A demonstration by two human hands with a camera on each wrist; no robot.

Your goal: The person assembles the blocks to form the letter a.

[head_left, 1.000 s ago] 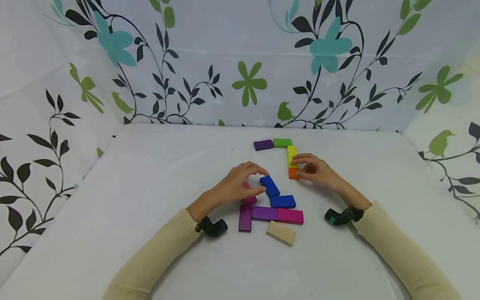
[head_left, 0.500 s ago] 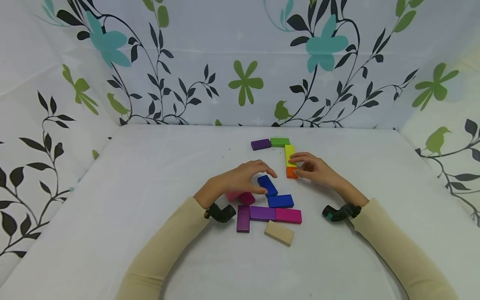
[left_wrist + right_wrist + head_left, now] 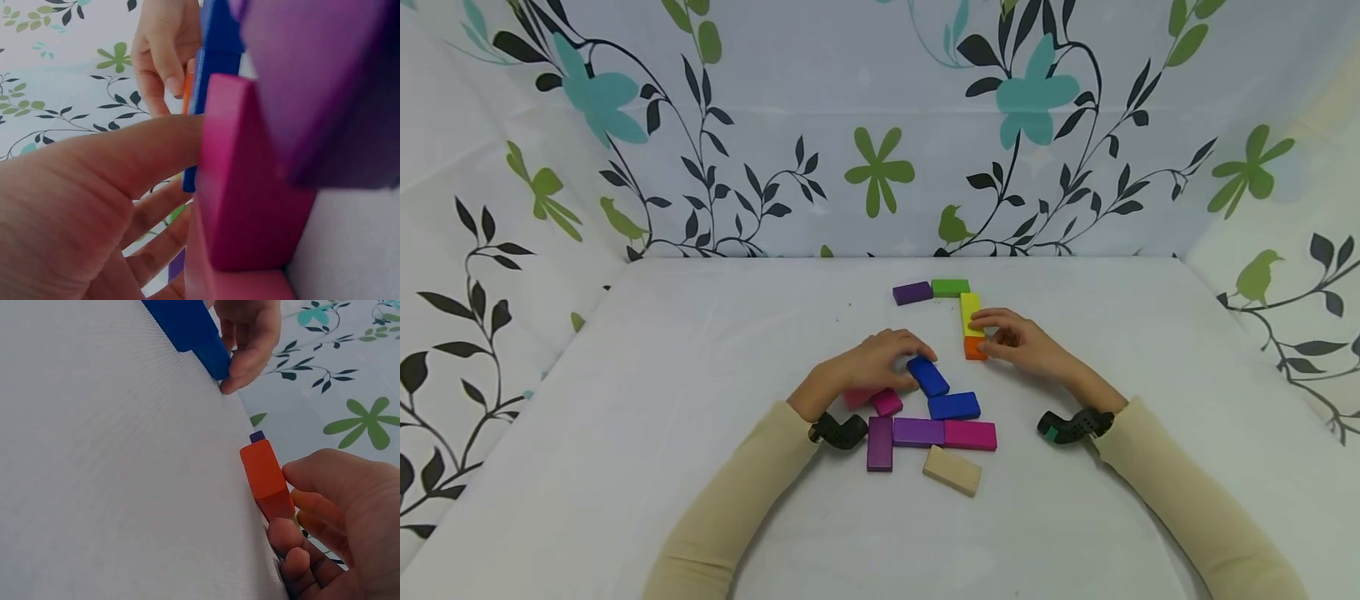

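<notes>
My left hand (image 3: 872, 364) reaches in from the left and pinches a slanted blue wooden block (image 3: 928, 376), index finger at its far end and thumb at its left edge. Below that hand lie a dark pink block (image 3: 250, 181) and a lighter pink one (image 3: 240, 284), partly hidden by it. My right hand (image 3: 1026, 342) rests against the right side of an orange block (image 3: 265, 472) and a yellow block (image 3: 971, 308). Its thumb touches the orange one, while the index finger reaches over the yellow; the other fingers are loosely curled.
A second blue block (image 3: 954, 406) adjoins the slanted one. Nearer lie an upright purple block (image 3: 880, 444), a lying purple block (image 3: 918, 432), a magenta block (image 3: 970, 435) and a plain wood block (image 3: 952, 471). Green (image 3: 951, 288) and dark purple (image 3: 913, 292) blocks continue the far row.
My left hand first moves right past the slanted blue block, uncovering the dark pink block, then draws back and closes its thumb and index finger on the blue one. The right hand stays put.
</notes>
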